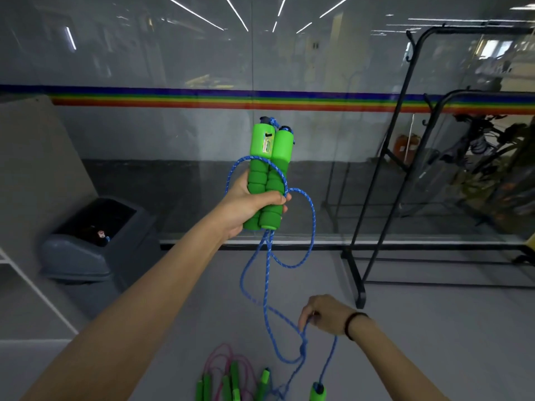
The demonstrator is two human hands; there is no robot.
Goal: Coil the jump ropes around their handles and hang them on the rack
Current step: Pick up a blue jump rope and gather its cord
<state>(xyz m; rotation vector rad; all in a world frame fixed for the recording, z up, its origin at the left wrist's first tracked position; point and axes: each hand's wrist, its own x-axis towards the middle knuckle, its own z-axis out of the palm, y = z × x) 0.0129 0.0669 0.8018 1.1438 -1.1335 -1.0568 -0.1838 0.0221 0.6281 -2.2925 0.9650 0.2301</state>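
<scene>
My left hand [249, 204] is raised in front of me, gripping two green foam handles [267, 175] held upright side by side. A blue rope [311, 227] crosses the handles once and hangs below them in loose loops. Lower right, my right hand [324, 314] pinches the same blue rope where it bends down toward the floor. On the floor at the bottom edge lie more green-handled ropes [231, 383], one pink-corded, one blue. The black metal rack [385, 157] stands to the right, against the glass wall.
A grey lidded bin [95, 241] sits on the floor to the left, beside a grey slanted panel. A glass wall with a rainbow stripe [202, 99] runs straight ahead. A second black rack frame and a bicycle show behind the glass at right.
</scene>
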